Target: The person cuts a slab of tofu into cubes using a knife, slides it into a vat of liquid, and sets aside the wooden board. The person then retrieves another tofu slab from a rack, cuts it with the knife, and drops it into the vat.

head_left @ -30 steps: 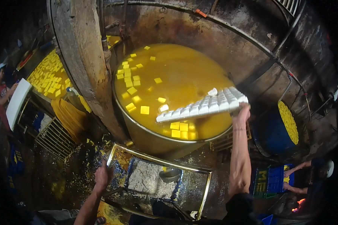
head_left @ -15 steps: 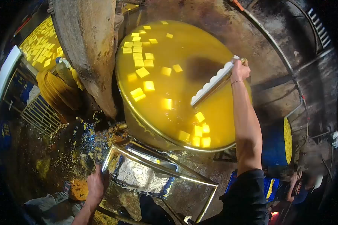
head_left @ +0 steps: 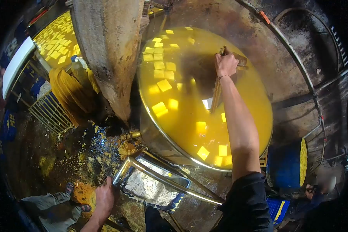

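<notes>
The flat brown board (head_left: 216,94) has swung inward over the round metal vat (head_left: 162,149), right hand (head_left: 226,64) clasping it, left hand (head_left: 104,197) unclear in grip, seemingly a tipping step needing steadiness

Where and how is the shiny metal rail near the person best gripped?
Probably by the short left side of the rail, with the left hand coming from the person's own side: this slim bar slants back toward them and meets that hand, while the long bar runs across toward the right sleeve.
</notes>
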Available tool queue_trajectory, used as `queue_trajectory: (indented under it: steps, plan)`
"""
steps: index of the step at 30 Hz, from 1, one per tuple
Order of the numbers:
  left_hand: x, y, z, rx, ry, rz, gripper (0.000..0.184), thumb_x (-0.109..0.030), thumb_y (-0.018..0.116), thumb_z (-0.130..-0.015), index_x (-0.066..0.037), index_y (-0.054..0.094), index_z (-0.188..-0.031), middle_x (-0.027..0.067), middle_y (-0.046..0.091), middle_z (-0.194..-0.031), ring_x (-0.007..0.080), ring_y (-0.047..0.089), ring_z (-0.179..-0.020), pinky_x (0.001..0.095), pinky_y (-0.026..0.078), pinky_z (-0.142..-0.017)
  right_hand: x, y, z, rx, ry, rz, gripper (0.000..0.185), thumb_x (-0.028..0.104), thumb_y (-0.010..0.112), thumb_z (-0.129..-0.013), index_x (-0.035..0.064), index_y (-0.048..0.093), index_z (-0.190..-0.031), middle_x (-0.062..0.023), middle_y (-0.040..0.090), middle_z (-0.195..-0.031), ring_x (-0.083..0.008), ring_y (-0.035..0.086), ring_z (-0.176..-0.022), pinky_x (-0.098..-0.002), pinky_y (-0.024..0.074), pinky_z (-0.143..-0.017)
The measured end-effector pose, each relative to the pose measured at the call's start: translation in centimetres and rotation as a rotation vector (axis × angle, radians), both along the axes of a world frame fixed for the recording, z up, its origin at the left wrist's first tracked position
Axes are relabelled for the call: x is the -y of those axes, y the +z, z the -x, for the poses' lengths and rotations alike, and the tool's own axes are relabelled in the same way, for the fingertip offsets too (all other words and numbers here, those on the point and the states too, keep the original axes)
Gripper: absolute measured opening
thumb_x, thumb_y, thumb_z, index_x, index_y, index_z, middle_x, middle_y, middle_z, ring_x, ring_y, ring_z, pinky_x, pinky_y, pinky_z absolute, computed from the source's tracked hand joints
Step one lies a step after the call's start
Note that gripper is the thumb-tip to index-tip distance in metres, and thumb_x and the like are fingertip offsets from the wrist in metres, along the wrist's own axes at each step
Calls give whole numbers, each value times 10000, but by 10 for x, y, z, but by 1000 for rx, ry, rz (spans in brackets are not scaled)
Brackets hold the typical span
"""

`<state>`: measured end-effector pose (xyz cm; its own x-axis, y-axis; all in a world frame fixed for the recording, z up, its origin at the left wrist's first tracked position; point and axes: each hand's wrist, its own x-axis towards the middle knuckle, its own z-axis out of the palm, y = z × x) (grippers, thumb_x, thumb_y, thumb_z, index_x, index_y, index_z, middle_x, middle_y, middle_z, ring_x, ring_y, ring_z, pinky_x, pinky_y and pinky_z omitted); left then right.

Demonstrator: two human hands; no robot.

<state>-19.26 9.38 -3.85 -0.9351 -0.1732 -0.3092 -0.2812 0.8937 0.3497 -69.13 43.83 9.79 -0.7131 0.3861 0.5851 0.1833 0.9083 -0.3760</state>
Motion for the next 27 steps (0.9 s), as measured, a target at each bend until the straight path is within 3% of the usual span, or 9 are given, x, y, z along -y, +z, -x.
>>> queue_trajectory:
  steps: [9,14,16,19,21,23,25,26,27]
  plan:
    - [-2,8,2,-39,-10,-45,309,-237,670,-857,-39,490,-1011,248,645,-691,452,644,-656,544,500,-607,19,78,-57,79,315,131,575,239,663,-690,243,666,-1265,-162,712,-1080,-340,635,-1070,-400,519,-928]
    - [-7,21,3,-212,-65,-20,565,-541,619,-872,-5,499,-1003,251,633,-643,464,647,-636,547,503,-579,-21,107,-127,-12,568,136,600,217,684,-642,221,684,-1241,-238,689,-1077,-332,658,-1012,-377,512,-890]
    - [-11,31,2,-31,19,-71,684,-652,580,-847,2,508,-1034,281,651,-832,433,659,-802,528,512,-736,-39,116,-151,-54,614,103,575,181,686,-649,204,695,-1223,-219,685,-1040,-301,659,-957,-361,504,-891]
    - [-28,19,2,-445,100,5,664,-572,619,-858,13,514,-1152,204,478,-1210,345,413,-1173,469,305,-1046,-66,141,-184,-103,727,107,551,138,672,-653,179,706,-1201,-171,681,-1015,-265,643,-920,-342,496,-895]
    - [-79,47,29,-800,46,-275,490,-337,739,-833,18,584,-1132,205,517,-1214,345,435,-1197,478,342,-1026,-86,165,-206,-97,829,104,548,126,665,-651,135,703,-1197,-151,681,-1018,-237,633,-941,-331,486,-895]
    - [-149,77,71,-693,65,-728,410,-307,670,-913,-27,595,-1203,178,602,-1162,311,557,-1115,465,414,-998,-96,197,-249,-64,914,135,545,108,658,-652,94,697,-1196,-126,674,-1021,-216,625,-958,-320,475,-896]
    - [-207,150,99,-41,15,-1276,677,-556,500,-964,-80,410,-1438,192,474,-1426,321,441,-1340,454,415,-1072,-95,231,-319,-68,953,72,527,72,643,-660,49,692,-1183,-113,671,-1033,-195,623,-958,-294,469,-878]
    - [-265,124,124,-197,43,-1609,683,-594,484,-960,-105,427,-1434,147,549,-1378,216,609,-1118,346,524,-900,-89,249,-364,-46,978,34,530,73,648,-648,38,693,-1175,-121,672,-1044,-198,629,-949,-306,480,-870]
    - [-287,156,120,-54,88,-1802,742,-614,447,-961,-117,306,-1494,154,408,-1476,260,467,-1272,454,416,-1019,-83,261,-411,-41,998,3,519,63,640,-633,32,702,-1147,-139,672,-1052,-216,647,-928,-323,498,-856]
